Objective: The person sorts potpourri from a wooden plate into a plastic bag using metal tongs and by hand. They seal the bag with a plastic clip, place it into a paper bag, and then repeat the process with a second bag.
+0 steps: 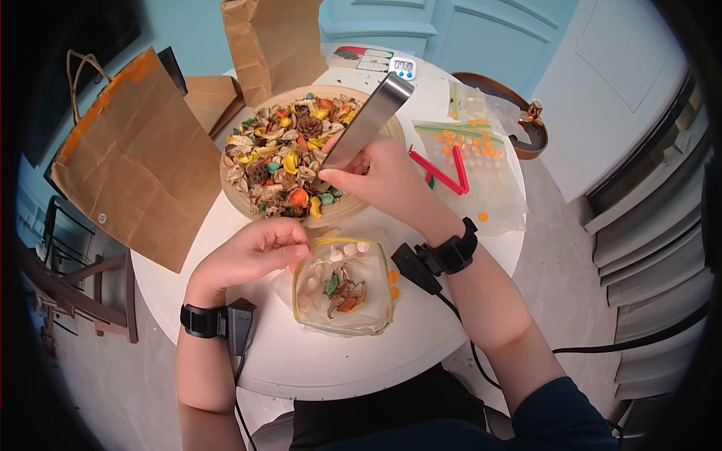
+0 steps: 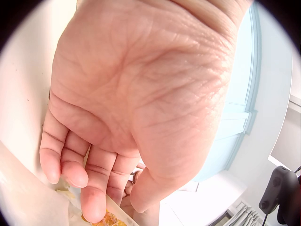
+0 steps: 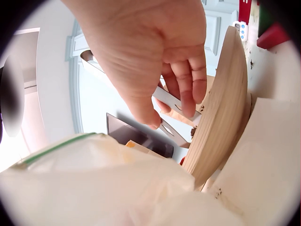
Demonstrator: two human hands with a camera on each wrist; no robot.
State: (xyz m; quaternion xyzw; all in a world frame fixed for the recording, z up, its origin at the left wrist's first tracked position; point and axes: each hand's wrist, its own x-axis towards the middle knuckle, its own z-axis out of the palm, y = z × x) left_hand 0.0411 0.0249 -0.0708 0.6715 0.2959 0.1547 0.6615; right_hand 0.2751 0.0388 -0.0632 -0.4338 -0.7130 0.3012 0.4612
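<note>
My right hand (image 1: 383, 173) grips metal tongs (image 1: 372, 116) between thumb and fingers, tips down over a round wooden plate (image 3: 221, 103). Heaped on it is potpourri (image 1: 282, 161): dried petals, pine cones, and orange, yellow and green pieces. In the right wrist view the two tong arms stand apart, their tips beside the plate. My left hand (image 1: 252, 252) is palm inward with loosely bent fingers, fingertips right at the rim of a clear zip bag (image 1: 353, 331). The bag stands open in front of me with a small pile of potpourri (image 1: 346, 293) inside.
Brown paper bags (image 1: 135, 161) stand at the left and back. A digital timer (image 1: 404, 68) sits at the back. On the right lie another zip bag (image 1: 489, 203) with orange dots and a red plastic clip (image 1: 444, 177). The round white table (image 1: 278, 368) curves close to my body.
</note>
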